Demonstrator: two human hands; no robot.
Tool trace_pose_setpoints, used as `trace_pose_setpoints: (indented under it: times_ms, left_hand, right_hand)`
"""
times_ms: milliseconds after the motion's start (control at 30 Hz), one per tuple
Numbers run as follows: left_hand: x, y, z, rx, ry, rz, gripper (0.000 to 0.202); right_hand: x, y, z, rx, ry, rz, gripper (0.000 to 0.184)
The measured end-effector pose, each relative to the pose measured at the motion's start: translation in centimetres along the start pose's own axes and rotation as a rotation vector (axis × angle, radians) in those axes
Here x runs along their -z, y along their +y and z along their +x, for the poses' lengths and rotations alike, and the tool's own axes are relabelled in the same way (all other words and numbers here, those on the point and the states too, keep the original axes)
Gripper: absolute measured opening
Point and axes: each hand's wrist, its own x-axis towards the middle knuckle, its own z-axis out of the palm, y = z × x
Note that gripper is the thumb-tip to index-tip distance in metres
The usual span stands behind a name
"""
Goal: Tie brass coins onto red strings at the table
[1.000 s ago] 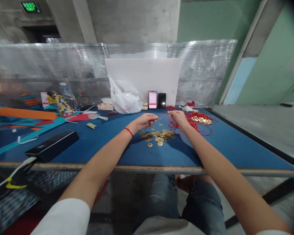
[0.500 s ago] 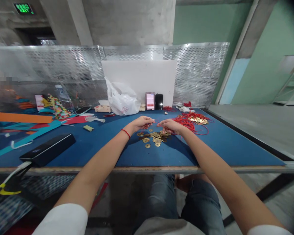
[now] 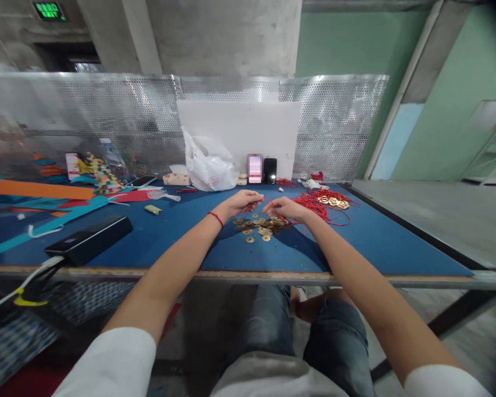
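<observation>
My left hand (image 3: 240,203) and my right hand (image 3: 283,208) are pinched close together above a loose pile of brass cash coins with square holes (image 3: 261,226), on a blue tabletop (image 3: 182,248). Thin red cord (image 3: 253,207) shows at the left fingertips, and more of it runs from my right fingers toward a tangled bundle of red cord (image 3: 310,208). Beyond that bundle lie several coins tied with red cord (image 3: 333,201). The fingers hide part of the cord, and a red string circles my left wrist (image 3: 216,219).
A black flat box (image 3: 89,240) lies at the table's left, near coloured paper strips (image 3: 39,190). At the back are a white plastic bag (image 3: 209,165) and a pair of phones (image 3: 262,170), before a perforated metal screen (image 3: 334,129). The table's front edge runs below my forearms.
My hands have drawn closer together and now sit lower over the coins, with the cord between them no longer stretched wide. The view has shifted slightly.
</observation>
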Motion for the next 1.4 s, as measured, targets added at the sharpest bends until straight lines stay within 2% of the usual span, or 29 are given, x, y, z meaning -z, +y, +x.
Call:
trace_pose_setpoints:
  times_ms: [167, 300, 367, 533, 667, 733, 833, 900, 1000, 1100, 1300, 1400]
  left_hand:
    - [-0.8, 0.0, -0.2, -0.015, -0.014, 0.071, 0.029]
    - [-1.4, 0.3, -0.4, -0.047, -0.022, 0.095, 0.028]
    - [-1.4, 0.4, -0.4, -0.058, -0.02, 0.094, 0.027]
    - [-1.2, 0.2, -0.2, -0.078, 0.003, 0.11, 0.03]
    - [-1.2, -0.2, 0.0, -0.087, 0.042, 0.104, 0.032]
    - [-1.4, -0.4, 0.0, -0.088, 0.045, 0.101, 0.033]
    - [-1.7, -0.6, 0.0, -0.067, 0.047, 0.097, 0.033]
    - [-1.8, -0.6, 0.0, -0.055, 0.061, 0.097, 0.032]
    - [-1.9, -0.6, -0.1, -0.062, 0.083, 0.103, 0.032]
    - [-2.1, -0.5, -0.4, -0.064, 0.09, 0.109, 0.031]
    - [-2.7, -0.6, -0.6, -0.054, 0.121, 0.138, 0.025]
    - [-2.7, -1.0, -0.3, -0.048, 0.131, 0.125, 0.023]
  right_hand:
    - [-0.5, 0.2, 0.2, 0.102, -0.129, -0.196, 0.031]
    - [-1.1, 0.8, 0.9, 0.138, -0.126, -0.183, 0.01]
    - [-1.4, 1.0, 1.2, 0.139, -0.111, -0.171, 0.007]
    - [-1.1, 0.9, 1.3, 0.13, -0.079, -0.202, 0.013]
    - [0.1, 0.7, 0.9, 0.058, -0.236, -0.237, 0.027]
    - [0.5, 0.9, 0.8, 0.008, -0.273, -0.208, 0.027]
    - [0.6, 1.1, 0.9, -0.031, -0.249, -0.195, 0.017]
    - [0.3, 1.0, 0.9, -0.008, -0.217, -0.219, 0.011]
    - [-0.1, 0.7, 0.7, 0.05, -0.16, -0.254, 0.014]
    - [-0.2, 0.3, 0.4, 0.073, -0.174, -0.266, 0.018]
    - [-0.4, 1.1, 0.9, 0.108, -0.154, -0.298, 0.004]
    - [-0.5, 1.6, 1.3, 0.126, -0.11, -0.34, 0.003]
